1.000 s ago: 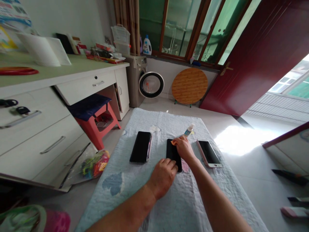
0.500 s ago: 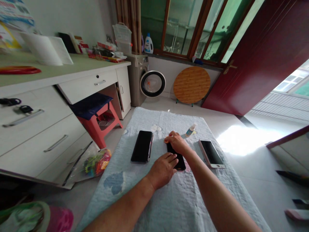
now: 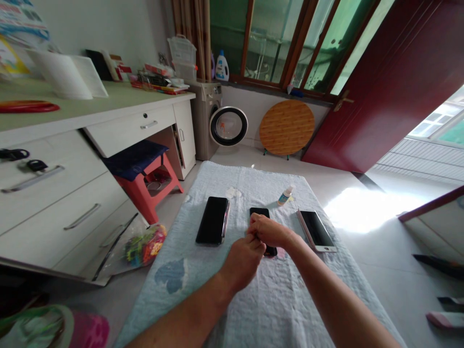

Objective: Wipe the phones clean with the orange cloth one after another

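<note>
A black smartphone [image 3: 259, 211] lies flat on the cloth, partly covered by both hands. My right hand [image 3: 268, 230] is over its middle with the fingers curled in. My left hand [image 3: 243, 261] is closed at the phone's left side, its fingertips meeting those of the right. Whatever the fingers pinch, if anything, is hidden. To the left lies a larger black smartphone [image 3: 212, 220], screen up. On the right is a white-framed smartphone [image 3: 318, 230] with a dark screen. A small spray bottle [image 3: 284, 196] with a blue label stands behind the phones.
A pale blue quilted cloth [image 3: 174, 309] covers the low surface. Left are a red stool [image 3: 145, 198], a clear bag of colourful pieces [image 3: 141, 246] and a white desk [image 3: 145, 121]. A washing machine [image 3: 205, 121] with its door ajar and a round wooden tabletop [image 3: 287, 126] are beyond.
My right hand has slid from the phone's top edge down to its middle. My left hand's fingers, spread on the screen before, are now closed and touch the right hand's fingers.
</note>
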Tool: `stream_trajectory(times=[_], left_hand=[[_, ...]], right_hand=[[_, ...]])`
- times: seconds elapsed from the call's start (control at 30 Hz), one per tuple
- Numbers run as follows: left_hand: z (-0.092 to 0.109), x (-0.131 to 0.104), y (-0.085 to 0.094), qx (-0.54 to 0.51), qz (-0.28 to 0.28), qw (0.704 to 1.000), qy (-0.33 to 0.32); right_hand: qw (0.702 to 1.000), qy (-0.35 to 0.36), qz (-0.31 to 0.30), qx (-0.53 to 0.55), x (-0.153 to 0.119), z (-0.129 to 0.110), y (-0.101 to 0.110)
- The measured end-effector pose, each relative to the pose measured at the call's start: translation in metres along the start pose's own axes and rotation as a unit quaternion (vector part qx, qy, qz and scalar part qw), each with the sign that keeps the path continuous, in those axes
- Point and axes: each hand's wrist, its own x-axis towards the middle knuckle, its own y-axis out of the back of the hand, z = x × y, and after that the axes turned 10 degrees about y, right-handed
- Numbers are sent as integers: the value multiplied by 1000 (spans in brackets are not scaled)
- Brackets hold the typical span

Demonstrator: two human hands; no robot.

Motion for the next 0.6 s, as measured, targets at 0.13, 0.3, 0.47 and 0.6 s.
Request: stream_trajectory(times=[0.13,0.3,0.47,0.6], left_hand=[[2,0,1,2,4,1000,-5],[2,2,2,7,-5,1000,-3],[2,4,6,19,-9,1000,-2],[3,4,9,8,-16,1000,1]], right_hand=[[1000,-10,-1,-5,1,-1,1],[996,-69,54,-37,12,16,0],[984,-136,105,-55,28,33,1],[977,-160,124,-60,38,40,2]])
